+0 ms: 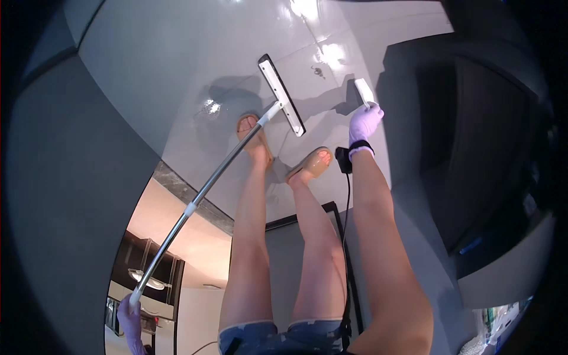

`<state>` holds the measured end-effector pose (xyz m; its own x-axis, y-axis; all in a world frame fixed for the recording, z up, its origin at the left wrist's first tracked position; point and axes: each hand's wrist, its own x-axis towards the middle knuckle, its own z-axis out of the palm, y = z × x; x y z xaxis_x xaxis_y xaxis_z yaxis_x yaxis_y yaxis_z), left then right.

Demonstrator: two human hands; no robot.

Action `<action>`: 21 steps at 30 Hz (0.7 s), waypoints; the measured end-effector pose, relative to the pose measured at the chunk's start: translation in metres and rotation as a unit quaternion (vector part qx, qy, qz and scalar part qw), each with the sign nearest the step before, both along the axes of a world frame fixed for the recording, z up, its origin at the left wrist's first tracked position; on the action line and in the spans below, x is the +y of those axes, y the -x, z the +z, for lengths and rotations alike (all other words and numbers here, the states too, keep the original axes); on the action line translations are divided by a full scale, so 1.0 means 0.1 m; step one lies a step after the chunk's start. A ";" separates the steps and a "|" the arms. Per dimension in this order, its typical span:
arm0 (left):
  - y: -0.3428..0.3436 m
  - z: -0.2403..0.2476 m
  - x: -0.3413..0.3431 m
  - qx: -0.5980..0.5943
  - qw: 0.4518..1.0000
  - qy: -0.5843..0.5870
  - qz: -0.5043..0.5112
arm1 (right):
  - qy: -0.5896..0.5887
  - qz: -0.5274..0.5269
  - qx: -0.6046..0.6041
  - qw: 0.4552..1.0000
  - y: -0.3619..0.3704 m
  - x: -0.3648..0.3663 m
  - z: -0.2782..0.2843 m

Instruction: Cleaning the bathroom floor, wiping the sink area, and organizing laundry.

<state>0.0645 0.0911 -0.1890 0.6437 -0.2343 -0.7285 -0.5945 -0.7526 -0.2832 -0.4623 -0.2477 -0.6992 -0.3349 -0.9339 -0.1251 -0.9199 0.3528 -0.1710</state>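
My left hand, in a purple glove, is closed round the upper end of a floor squeegee's long handle. The squeegee's white head, edged with a dark blade, is at the far end of the handle, over the grey floor near my feet. My right hand, also gloved in purple, reaches forward on the right and is closed on a white oblong object; its exact kind does not show. A black strap with a small black box sits at my right wrist, and a cable runs down from it.
I stand in tan slippers on a wet, shiny tiled floor. A small dark clump lies ahead. Dark panels rise on the left, and a large black glossy unit stands on the right. A black-framed panel is behind my legs.
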 end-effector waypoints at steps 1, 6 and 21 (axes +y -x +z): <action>-0.08 0.02 0.09 -0.005 1.000 -0.022 0.014 | -0.004 -0.045 -0.040 0.998 -0.08 0.02 -0.24; -0.25 -0.14 -0.10 -0.007 1.000 -0.018 0.013 | -0.001 -0.260 -0.206 0.943 -0.64 -0.19 -1.04; -0.35 -0.31 -0.54 0.056 0.978 -0.126 -0.157 | -0.027 -0.030 -0.305 0.951 -1.25 -0.25 -1.32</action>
